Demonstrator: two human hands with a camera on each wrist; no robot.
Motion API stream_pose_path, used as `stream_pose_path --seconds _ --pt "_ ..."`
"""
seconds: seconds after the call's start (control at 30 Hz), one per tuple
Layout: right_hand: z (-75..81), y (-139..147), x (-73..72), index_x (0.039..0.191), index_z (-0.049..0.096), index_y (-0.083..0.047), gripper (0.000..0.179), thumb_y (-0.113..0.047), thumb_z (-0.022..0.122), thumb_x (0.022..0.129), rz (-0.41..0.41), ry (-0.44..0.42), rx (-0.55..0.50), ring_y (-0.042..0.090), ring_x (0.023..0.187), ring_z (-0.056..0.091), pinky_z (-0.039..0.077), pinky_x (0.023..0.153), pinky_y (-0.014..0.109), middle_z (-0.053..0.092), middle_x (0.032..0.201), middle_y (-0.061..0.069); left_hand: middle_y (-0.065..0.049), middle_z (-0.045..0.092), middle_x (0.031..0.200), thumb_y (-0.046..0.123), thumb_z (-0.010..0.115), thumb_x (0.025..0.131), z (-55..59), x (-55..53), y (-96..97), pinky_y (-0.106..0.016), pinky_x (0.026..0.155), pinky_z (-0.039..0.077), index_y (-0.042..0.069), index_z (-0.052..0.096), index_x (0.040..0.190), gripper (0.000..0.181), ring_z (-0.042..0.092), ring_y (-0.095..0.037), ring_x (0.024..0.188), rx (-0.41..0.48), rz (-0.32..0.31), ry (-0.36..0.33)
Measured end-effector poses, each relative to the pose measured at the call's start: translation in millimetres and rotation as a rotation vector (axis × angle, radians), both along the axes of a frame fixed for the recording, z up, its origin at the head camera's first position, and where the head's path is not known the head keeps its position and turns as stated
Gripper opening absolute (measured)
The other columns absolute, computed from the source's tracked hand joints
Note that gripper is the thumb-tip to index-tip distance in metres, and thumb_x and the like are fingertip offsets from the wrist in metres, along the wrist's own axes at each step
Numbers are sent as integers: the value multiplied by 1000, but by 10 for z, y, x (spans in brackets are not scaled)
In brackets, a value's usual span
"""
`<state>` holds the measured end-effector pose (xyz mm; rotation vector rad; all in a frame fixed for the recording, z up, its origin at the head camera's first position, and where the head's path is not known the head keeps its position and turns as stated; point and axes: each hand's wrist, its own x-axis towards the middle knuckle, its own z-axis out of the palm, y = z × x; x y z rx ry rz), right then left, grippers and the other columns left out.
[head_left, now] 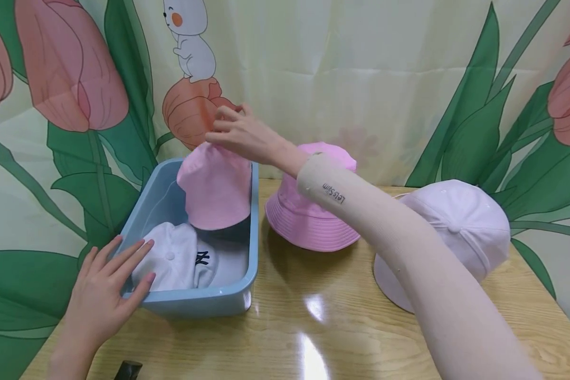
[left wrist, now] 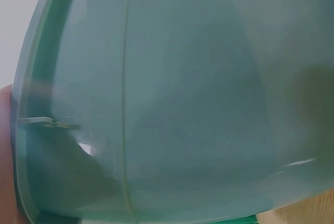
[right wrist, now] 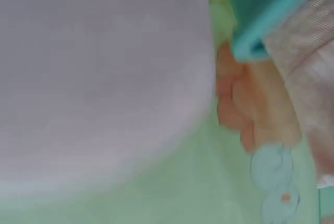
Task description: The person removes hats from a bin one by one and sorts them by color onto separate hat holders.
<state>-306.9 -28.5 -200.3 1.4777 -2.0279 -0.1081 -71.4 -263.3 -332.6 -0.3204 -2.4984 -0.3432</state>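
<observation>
My right hand [head_left: 239,132] reaches across and pinches a pink cap [head_left: 218,187], which hangs over the far part of a blue plastic bin [head_left: 254,253]. Part of that cap's fabric [right wrist: 313,93] shows beside the bin's rim in the right wrist view. Fingers spread and fairly straight, my left hand [head_left: 104,290] rests at the bin's near left rim. Inside the bin lie a white cap [head_left: 168,256] and, partly beneath it, a second white cap with dark letters [head_left: 203,258]. The left wrist view is filled by the bin's outer wall [left wrist: 182,98].
A pink bucket hat [head_left: 309,221] sits right of the bin, partly behind my right forearm. Farther right is a pale lilac cap [head_left: 465,221], also partly covered by the sleeved arm. A small black object [head_left: 128,370] lies at the wooden table's front edge. A printed curtain [head_left: 361,68] hangs behind.
</observation>
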Motion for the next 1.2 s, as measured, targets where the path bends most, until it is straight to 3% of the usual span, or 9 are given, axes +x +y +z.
stream_pose_path --seconds 0.13,0.3,0.47,0.53,0.7,1.0,1.2 --pt "391 146 -28 98 60 -15 17 -21 44 93 19 -15 -134 22 108 43 32 83 40 63 97 2 -18 58 117 35 55 82 3 0 -6 -55 109 12 23 49 128 48 34 -35 124 -3 5 -14" --pt "862 473 -72 95 62 -11 25 -26 42 94 16 48 -299 24 107 45 30 86 40 65 93 4 -19 57 118 34 55 82 14 15 -7 -55 109 9 23 48 129 49 32 -36 126 -14 10 -39" --pt "1121 889 -134 90 62 -6 22 -17 43 93 8 64 -346 27 81 52 36 74 37 62 81 13 -19 56 119 33 54 83 20 25 -13 -56 109 9 23 50 128 46 32 -37 126 -11 4 -36" --pt "1137 1049 -164 89 61 -5 20 -15 44 92 -1 80 -336 29 77 52 37 69 39 61 79 15 -19 57 118 32 55 83 20 26 -12 -56 109 10 23 51 127 45 32 -36 126 2 -4 -28" --pt "1015 1393 -222 88 60 -6 20 -15 43 93 -82 137 -269 34 100 48 31 82 52 64 83 15 -19 57 117 32 55 84 23 28 -7 -57 107 12 23 53 124 42 33 -37 125 16 -17 -8" --pt "730 1652 -184 86 60 -8 10 -13 52 87 -196 2 -240 30 101 44 28 77 50 65 76 9 -19 57 117 32 54 84 20 36 -28 -58 106 12 23 53 125 41 34 -38 124 8 -7 -16" --pt "746 1566 -246 86 58 -5 14 -15 48 87 -367 -81 -326 31 96 41 25 74 45 62 72 14 -19 57 116 32 53 85 29 54 -51 -57 107 12 24 52 126 42 33 -37 125 11 1 -16"
